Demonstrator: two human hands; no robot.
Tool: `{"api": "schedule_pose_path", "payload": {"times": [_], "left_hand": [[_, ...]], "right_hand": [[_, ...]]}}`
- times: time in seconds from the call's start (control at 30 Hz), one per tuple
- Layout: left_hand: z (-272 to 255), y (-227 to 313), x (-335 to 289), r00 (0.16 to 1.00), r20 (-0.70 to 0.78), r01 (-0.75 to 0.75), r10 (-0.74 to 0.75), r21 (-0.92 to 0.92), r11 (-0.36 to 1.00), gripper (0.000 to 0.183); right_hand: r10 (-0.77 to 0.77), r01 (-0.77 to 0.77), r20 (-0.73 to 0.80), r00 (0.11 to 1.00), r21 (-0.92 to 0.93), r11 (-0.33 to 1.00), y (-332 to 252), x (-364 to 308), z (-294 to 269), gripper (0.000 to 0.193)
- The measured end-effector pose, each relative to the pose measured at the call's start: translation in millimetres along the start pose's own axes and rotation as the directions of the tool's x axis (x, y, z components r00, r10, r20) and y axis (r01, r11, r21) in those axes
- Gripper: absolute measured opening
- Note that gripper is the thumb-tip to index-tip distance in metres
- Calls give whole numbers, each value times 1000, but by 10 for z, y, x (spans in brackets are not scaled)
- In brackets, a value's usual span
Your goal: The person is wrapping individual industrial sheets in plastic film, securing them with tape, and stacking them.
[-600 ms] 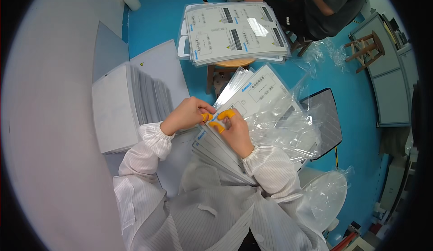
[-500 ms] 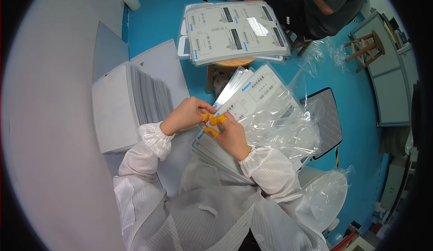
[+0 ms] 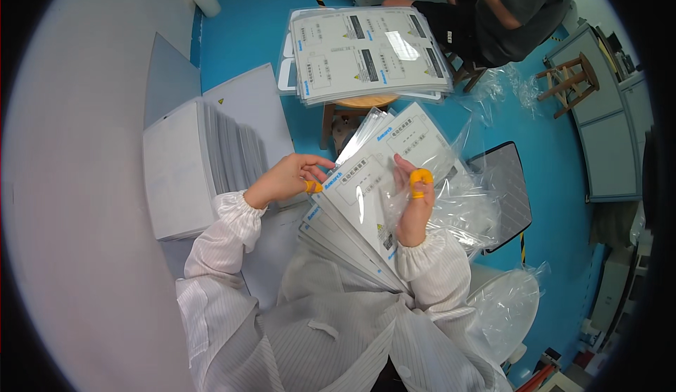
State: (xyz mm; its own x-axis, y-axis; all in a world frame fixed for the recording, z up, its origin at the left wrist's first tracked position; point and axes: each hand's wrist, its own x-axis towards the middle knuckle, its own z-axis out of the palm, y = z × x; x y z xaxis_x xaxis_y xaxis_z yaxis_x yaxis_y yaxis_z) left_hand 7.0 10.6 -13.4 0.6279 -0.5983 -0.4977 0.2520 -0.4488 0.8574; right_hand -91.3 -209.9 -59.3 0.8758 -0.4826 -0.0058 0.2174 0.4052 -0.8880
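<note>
Several white printed panels (image 3: 355,188) lie fanned across my lap, with blue marks, black lettering and small yellow triangles. My left hand (image 3: 282,178) is at the upper left corner of the top panel, its fingers apart and an orange finger cot on the thumb. Over that panel's right side, my right hand (image 3: 414,202) is closed on crumpled clear plastic film (image 3: 394,193). Orange finger cots cover its thumb and a finger. More loose film (image 3: 465,209) bunches to its right, over other panels.
A thick upright stack of white sheets (image 3: 179,170) stands at left by the wall. Ahead, a pile of printed panels (image 3: 373,61) rests on a wooden stool (image 3: 366,99). A seated person (image 3: 521,19) is beyond it. A dark-edged grey board (image 3: 510,195) lies at right.
My right hand has moved right, away from my left hand and the panel corner, drawing clear film along. My left hand's fingers have spread from their pinch.
</note>
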Motion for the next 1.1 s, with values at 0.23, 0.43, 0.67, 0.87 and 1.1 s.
{"api": "schedule_pose_path", "payload": {"times": [0.23, 0.43, 0.67, 0.87, 1.1], "left_hand": [[-50, 265, -22, 952, 302, 14, 41, -176, 984, 58], [129, 518, 103, 963, 258, -60, 81, -89, 994, 53], [254, 455, 249, 963, 37, -268, 268, 255, 929, 32], [-681, 43, 479, 924, -322, -196, 208, 71, 978, 33], [-1173, -333, 581, 820, -567, -282, 81, -277, 919, 37]], "right_hand": [[92, -120, 191, 977, 141, 983, -252, -3, -40, 12], [119, -134, 224, 967, 52, 990, -235, -211, 23, 13], [114, -113, 82, 990, -12, 994, -511, -225, -161, 13], [-306, 215, -295, 905, -304, 928, -1595, 124, -1790, 11], [-526, 466, -695, 490, -301, 832, -2603, -625, -3535, 17]]}}
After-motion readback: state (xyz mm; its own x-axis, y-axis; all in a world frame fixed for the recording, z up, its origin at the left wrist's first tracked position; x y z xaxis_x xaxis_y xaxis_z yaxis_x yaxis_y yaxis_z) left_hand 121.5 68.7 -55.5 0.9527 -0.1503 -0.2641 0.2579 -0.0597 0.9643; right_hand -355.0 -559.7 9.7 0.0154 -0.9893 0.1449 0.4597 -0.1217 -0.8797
